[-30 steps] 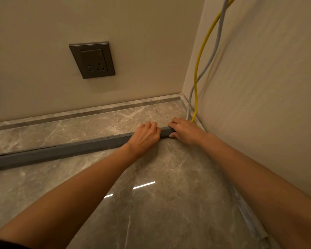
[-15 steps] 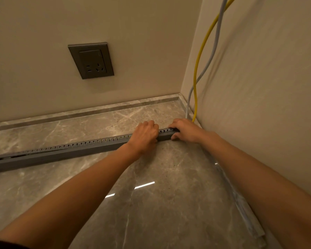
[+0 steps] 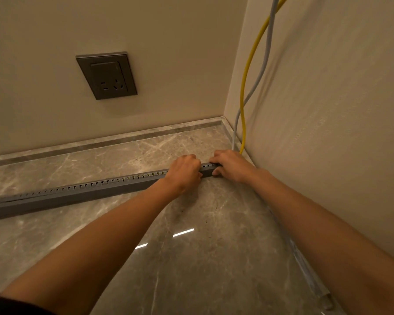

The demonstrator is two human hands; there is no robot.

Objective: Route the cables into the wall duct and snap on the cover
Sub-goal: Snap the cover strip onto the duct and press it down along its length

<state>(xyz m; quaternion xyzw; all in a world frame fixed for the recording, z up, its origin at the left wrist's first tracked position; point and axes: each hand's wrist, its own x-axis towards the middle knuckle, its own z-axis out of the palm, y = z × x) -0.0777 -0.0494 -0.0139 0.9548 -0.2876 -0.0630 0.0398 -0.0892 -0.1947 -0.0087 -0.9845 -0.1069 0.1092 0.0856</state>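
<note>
A long grey slotted duct point(image 3: 82, 192) lies across the marble floor, running from the left edge toward the right wall. Its row of slots faces up, and yellow shows through the slots beside my left hand. My left hand point(image 3: 184, 173) is clamped over the duct near its right end. My right hand point(image 3: 232, 165) grips the very end of the duct next to the wall. A yellow cable point(image 3: 245, 92) and a pale grey cable point(image 3: 263, 64) hang down the right wall and reach the floor just behind my right hand.
A grey wall socket point(image 3: 106, 75) sits on the back wall above a stone skirting point(image 3: 100, 144). A pale narrow strip point(image 3: 305, 264) lies along the foot of the right wall, partly under my right forearm. The marble floor point(image 3: 191, 258) is glossy.
The duct has turned under my hands, so its slotted side now faces up where a smoother face showed before. Both hands have stayed at its right end.
</note>
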